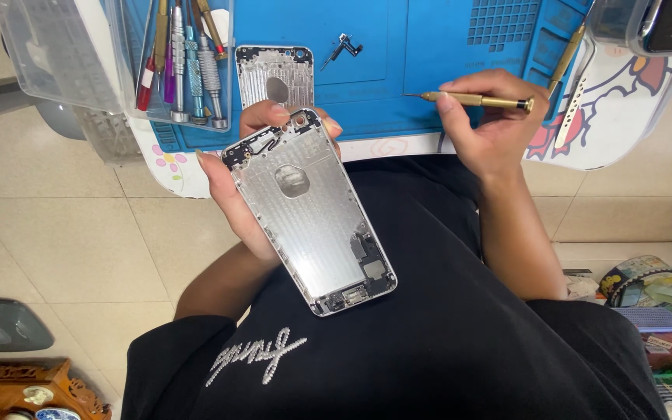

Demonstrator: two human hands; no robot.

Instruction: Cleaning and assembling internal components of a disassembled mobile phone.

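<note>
Gripping a bare phone shell [313, 214] in left hand [235, 198], a brass screwdriver [476, 99] pinched in right hand [488, 124], near the blue worktop mat [398, 47].

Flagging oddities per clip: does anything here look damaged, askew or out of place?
Nothing looks damaged or spilled. The left hand holds a bare silver metal phone housing tilted, off the blue work mat. The right hand holds a brass-coloured precision screwdriver. A small black loose part lies alone on the mat.
</note>
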